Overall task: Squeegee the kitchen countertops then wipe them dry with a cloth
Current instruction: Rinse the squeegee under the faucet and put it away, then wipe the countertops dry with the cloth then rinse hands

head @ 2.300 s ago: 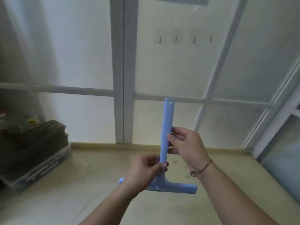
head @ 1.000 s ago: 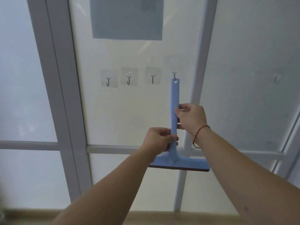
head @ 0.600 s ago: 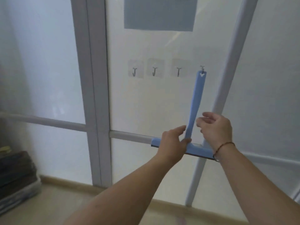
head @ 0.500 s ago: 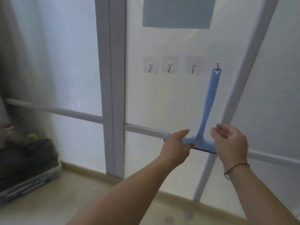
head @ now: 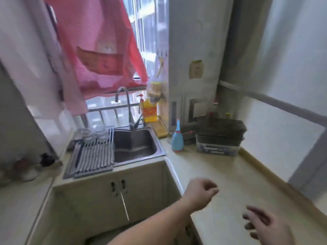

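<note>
A steel sink (head: 136, 147) is set in the corner, with a curved tap (head: 123, 103) behind it. A striped drying mat (head: 93, 158) is laid to its left, and upturned glasses (head: 94, 134) are stood on a rack. A blue spray bottle (head: 177, 138) is placed beside stacked dark trays (head: 220, 133). A pink garment (head: 99, 50) is hung above.
</note>
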`<state>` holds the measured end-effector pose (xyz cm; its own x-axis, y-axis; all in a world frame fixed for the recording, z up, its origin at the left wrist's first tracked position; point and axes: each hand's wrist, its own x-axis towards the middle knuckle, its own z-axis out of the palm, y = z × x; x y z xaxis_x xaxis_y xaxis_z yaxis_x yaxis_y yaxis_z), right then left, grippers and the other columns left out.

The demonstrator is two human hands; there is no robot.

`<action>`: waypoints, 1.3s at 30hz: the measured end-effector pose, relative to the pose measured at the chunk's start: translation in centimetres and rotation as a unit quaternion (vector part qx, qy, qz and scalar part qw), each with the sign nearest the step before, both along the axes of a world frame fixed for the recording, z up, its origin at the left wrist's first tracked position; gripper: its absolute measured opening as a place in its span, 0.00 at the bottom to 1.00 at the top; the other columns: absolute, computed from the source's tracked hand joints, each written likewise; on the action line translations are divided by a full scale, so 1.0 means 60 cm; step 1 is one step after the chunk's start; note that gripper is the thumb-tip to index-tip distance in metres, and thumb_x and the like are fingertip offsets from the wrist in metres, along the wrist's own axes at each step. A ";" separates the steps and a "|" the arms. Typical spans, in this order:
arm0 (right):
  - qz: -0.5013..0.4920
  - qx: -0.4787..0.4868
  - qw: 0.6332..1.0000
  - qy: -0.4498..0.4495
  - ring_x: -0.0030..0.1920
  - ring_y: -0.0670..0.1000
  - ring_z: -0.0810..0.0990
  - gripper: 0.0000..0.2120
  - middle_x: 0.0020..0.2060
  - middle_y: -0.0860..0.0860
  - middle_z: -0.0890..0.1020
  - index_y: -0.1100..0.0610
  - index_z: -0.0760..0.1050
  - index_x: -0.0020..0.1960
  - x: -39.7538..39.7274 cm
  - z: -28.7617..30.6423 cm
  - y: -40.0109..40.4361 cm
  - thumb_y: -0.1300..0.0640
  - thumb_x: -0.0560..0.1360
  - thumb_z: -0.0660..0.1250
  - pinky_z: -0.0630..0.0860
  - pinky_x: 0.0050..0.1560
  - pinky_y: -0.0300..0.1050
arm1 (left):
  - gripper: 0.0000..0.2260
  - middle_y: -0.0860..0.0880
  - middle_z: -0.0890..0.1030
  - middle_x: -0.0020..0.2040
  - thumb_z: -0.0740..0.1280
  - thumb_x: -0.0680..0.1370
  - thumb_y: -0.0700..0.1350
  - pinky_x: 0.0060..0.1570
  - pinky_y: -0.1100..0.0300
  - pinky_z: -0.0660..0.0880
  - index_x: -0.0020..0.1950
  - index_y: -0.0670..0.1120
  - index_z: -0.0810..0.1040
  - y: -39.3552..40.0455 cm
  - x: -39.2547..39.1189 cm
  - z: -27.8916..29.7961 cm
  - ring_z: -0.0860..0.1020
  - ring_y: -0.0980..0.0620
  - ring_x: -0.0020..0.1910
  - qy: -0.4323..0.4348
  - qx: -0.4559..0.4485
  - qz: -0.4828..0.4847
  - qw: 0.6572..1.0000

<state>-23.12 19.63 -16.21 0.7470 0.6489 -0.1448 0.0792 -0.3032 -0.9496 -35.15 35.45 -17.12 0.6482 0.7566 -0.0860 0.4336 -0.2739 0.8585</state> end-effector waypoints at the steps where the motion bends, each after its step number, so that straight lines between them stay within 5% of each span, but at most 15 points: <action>1: 0.041 -0.010 0.999 -0.001 0.33 0.59 0.81 0.06 0.33 0.58 0.84 0.58 0.80 0.42 -0.035 -0.011 0.044 0.68 0.73 0.69 0.76 0.36 0.48 | 0.09 0.52 0.83 0.44 0.68 0.76 0.47 0.50 0.68 0.75 0.53 0.46 0.84 0.034 -0.054 -0.001 0.80 0.59 0.44 -0.009 -0.002 0.042 0.999; 6: 0.230 -0.059 0.971 -0.024 0.32 0.54 0.84 0.05 0.32 0.53 0.85 0.57 0.82 0.43 -0.202 -0.049 0.278 0.66 0.72 0.71 0.80 0.38 0.50 | 0.04 0.58 0.83 0.38 0.68 0.72 0.48 0.46 0.65 0.77 0.42 0.54 0.83 0.192 -0.324 -0.026 0.80 0.63 0.41 -0.021 -0.033 0.246 0.969; 11: 0.340 -0.083 0.936 -0.032 0.30 0.51 0.83 0.04 0.33 0.53 0.85 0.58 0.82 0.44 -0.357 -0.106 0.505 0.66 0.73 0.70 0.76 0.33 0.44 | 0.07 0.52 0.81 0.42 0.68 0.76 0.43 0.37 0.71 0.69 0.51 0.43 0.83 0.339 -0.561 -0.078 0.77 0.57 0.43 0.020 -0.063 0.372 0.926; 17: 0.372 -0.139 0.917 -0.043 0.33 0.53 0.84 0.04 0.34 0.52 0.86 0.54 0.82 0.42 -0.463 -0.183 0.690 0.62 0.73 0.71 0.80 0.36 0.52 | 0.10 0.51 0.83 0.51 0.68 0.77 0.49 0.46 0.67 0.69 0.53 0.47 0.83 0.458 -0.720 -0.146 0.78 0.55 0.49 0.101 -0.099 0.459 0.877; 21: 0.412 -0.150 0.892 -0.111 0.36 0.49 0.85 0.07 0.36 0.47 0.85 0.47 0.81 0.39 -0.495 -0.197 0.791 0.59 0.71 0.72 0.82 0.44 0.56 | 0.12 0.48 0.85 0.42 0.67 0.77 0.51 0.44 0.61 0.77 0.41 0.44 0.83 0.515 -0.731 -0.188 0.81 0.52 0.39 0.125 -0.178 0.457 0.862; 23: 0.437 -0.133 0.878 -0.146 0.39 0.48 0.84 0.07 0.38 0.47 0.85 0.47 0.80 0.41 -0.514 -0.189 0.853 0.59 0.73 0.71 0.80 0.46 0.51 | 0.15 0.47 0.84 0.36 0.65 0.78 0.51 0.35 0.60 0.78 0.35 0.45 0.80 0.534 -0.708 -0.208 0.80 0.52 0.29 0.101 -0.242 0.457 0.850; 27: 0.494 -0.110 0.835 -0.215 0.44 0.47 0.80 0.06 0.45 0.50 0.84 0.55 0.83 0.50 -0.540 -0.192 0.995 0.60 0.75 0.69 0.70 0.47 0.37 | 0.13 0.47 0.83 0.32 0.69 0.76 0.50 0.23 0.68 0.72 0.39 0.41 0.82 0.569 -0.652 -0.236 0.77 0.57 0.21 0.066 -0.268 0.560 0.781; 31: 0.565 -0.107 0.765 -0.289 0.54 0.54 0.81 0.11 0.53 0.53 0.84 0.56 0.82 0.55 -0.569 -0.200 1.127 0.60 0.75 0.66 0.74 0.54 0.44 | 0.13 0.46 0.84 0.36 0.75 0.71 0.49 0.26 0.58 0.78 0.48 0.43 0.78 0.609 -0.598 -0.233 0.81 0.50 0.27 -0.016 -0.327 0.650 0.686; 34: 0.624 -0.143 0.679 -0.360 0.53 0.55 0.80 0.12 0.53 0.52 0.83 0.48 0.80 0.56 -0.596 -0.214 1.198 0.55 0.76 0.62 0.75 0.48 0.46 | 0.12 0.45 0.83 0.34 0.76 0.71 0.44 0.25 0.57 0.78 0.43 0.45 0.73 0.634 -0.574 -0.237 0.79 0.49 0.25 -0.061 -0.365 0.701 0.609; 37: 0.647 -0.169 0.621 -0.408 0.49 0.55 0.81 0.11 0.50 0.52 0.82 0.48 0.78 0.53 -0.613 -0.239 1.241 0.52 0.76 0.58 0.79 0.49 0.50 | 0.16 0.49 0.83 0.44 0.77 0.68 0.47 0.44 0.57 0.80 0.38 0.50 0.68 0.647 -0.565 -0.239 0.83 0.48 0.43 -0.013 -0.338 0.747 0.573; 39: 0.643 -0.171 0.606 -0.435 0.46 0.56 0.81 0.09 0.47 0.52 0.82 0.50 0.76 0.49 -0.617 -0.254 1.256 0.54 0.77 0.56 0.79 0.47 0.51 | 0.19 0.52 0.81 0.45 0.75 0.71 0.47 0.42 0.65 0.75 0.40 0.53 0.63 0.650 -0.558 -0.232 0.81 0.49 0.50 0.009 -0.319 0.757 0.570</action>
